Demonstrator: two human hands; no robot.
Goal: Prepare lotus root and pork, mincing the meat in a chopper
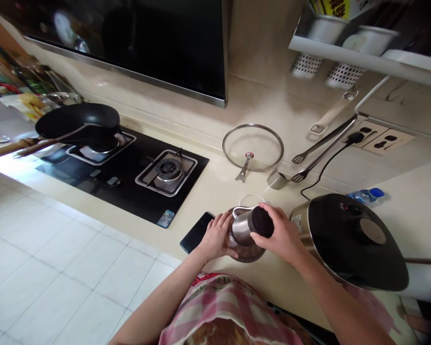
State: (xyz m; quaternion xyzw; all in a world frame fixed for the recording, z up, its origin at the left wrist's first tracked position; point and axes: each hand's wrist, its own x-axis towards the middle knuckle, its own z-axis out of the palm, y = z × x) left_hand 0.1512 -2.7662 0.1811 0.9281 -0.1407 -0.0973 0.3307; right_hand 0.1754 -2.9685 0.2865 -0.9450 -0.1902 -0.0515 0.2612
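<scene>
A food chopper (pixel 242 229) with a silver motor body and dark cap stands on the counter in front of me. Under it is a brownish see-through bowl (pixel 249 254). My left hand (pixel 218 237) wraps around the bowl's left side. My right hand (pixel 282 235) grips the dark cap from the right, thumb and fingers on either side. A white cord (pixel 241 209) loops behind the motor body. Beside my left hand lies a dark phone (pixel 197 233). What is in the bowl is hidden.
To my right stands a large cooker (pixel 355 244) with a black lid. Behind the chopper are a glass lid (pixel 253 148) and a metal cup (pixel 277 180). A black wok (pixel 79 122) sits on the stove (pixel 129 194) at left; the range hood (pixel 136 81) hangs above.
</scene>
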